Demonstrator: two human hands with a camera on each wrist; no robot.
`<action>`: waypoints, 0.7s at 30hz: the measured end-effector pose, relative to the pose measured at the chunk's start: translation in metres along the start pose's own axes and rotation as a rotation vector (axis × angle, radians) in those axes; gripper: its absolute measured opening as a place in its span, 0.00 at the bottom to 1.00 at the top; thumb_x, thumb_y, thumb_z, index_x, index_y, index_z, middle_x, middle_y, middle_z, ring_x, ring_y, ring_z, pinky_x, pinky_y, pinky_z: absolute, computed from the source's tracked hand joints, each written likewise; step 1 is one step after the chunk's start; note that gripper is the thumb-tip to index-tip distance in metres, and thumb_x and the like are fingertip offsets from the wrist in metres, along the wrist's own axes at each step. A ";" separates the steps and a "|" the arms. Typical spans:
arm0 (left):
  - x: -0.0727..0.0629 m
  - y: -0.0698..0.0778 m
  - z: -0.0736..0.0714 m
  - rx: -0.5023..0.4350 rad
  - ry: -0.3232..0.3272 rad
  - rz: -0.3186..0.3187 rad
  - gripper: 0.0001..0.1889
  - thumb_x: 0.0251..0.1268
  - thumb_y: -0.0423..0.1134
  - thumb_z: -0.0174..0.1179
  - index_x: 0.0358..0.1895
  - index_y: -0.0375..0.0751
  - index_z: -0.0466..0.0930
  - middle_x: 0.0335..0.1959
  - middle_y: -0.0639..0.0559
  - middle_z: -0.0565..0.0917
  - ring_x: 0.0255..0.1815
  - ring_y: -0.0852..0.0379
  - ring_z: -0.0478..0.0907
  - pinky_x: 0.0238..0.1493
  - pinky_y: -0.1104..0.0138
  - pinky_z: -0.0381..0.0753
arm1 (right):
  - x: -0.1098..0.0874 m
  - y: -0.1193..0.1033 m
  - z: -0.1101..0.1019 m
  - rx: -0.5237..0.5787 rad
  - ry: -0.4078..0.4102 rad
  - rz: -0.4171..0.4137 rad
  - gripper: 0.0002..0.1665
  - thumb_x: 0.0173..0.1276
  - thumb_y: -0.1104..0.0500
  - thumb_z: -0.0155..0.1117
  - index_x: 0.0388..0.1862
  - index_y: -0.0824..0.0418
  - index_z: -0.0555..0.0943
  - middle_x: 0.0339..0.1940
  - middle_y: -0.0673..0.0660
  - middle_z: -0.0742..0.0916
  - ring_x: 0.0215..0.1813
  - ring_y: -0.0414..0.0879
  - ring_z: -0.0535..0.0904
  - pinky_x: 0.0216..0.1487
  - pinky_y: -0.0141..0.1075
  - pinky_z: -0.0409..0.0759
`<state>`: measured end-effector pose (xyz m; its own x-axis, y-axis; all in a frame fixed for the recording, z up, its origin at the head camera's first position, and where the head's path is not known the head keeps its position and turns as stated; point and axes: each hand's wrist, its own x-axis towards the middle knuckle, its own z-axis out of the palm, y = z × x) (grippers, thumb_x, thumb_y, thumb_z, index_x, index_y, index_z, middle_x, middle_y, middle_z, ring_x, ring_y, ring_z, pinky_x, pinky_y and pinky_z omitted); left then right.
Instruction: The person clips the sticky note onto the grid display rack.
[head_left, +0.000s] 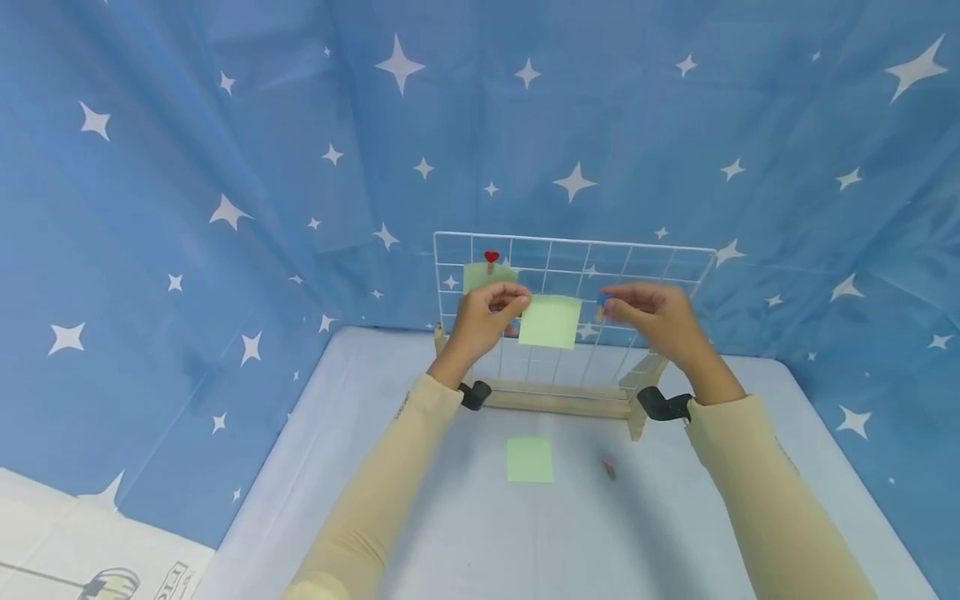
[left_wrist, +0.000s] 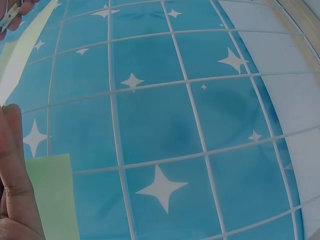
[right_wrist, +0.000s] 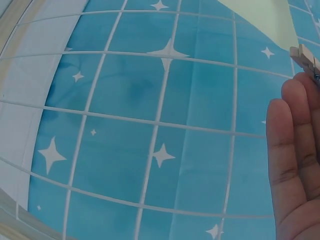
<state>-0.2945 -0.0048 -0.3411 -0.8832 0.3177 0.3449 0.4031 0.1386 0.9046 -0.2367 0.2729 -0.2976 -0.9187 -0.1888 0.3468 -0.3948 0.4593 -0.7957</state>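
My left hand (head_left: 487, 321) pinches a pale green paper note (head_left: 551, 322) by its left edge, in front of a white wire grid panel (head_left: 573, 241). To the right of the note, my right hand (head_left: 652, 317) pinches a small wooden clothespin (head_left: 600, 312) with a blue top. In the right wrist view, the clothespin's wooden tip (right_wrist: 302, 56) is close to the note's corner; whether they touch, I cannot tell. Behind my left hand, another green note (head_left: 477, 276) hangs from the grid, under a clothespin with a red heart (head_left: 491, 257).
A wooden base (head_left: 555, 402) carries the grid on the white table (head_left: 465, 517). Before it lie a green note (head_left: 529, 460) and a clothespin with a pinkish top (head_left: 609, 467). A blue star-patterned curtain (head_left: 480, 108) hangs behind.
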 end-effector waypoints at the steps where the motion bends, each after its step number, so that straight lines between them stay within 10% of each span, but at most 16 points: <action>1: 0.001 0.000 0.000 0.002 0.001 0.001 0.11 0.83 0.41 0.64 0.55 0.38 0.89 0.46 0.45 0.91 0.48 0.44 0.88 0.40 0.62 0.91 | 0.001 -0.001 -0.001 -0.001 0.005 -0.003 0.17 0.82 0.68 0.63 0.62 0.78 0.83 0.48 0.70 0.92 0.43 0.26 0.88 0.51 0.21 0.83; 21: 0.006 0.004 0.003 -0.010 0.026 -0.001 0.10 0.82 0.41 0.64 0.54 0.40 0.89 0.44 0.48 0.90 0.46 0.51 0.86 0.40 0.61 0.91 | 0.013 -0.014 -0.003 -0.138 0.049 -0.015 0.15 0.82 0.64 0.66 0.60 0.73 0.86 0.53 0.72 0.90 0.40 0.24 0.85 0.49 0.17 0.79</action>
<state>-0.2978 0.0005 -0.3362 -0.8898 0.2926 0.3502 0.3997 0.1295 0.9074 -0.2428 0.2665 -0.2808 -0.9099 -0.1554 0.3847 -0.4003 0.5726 -0.7155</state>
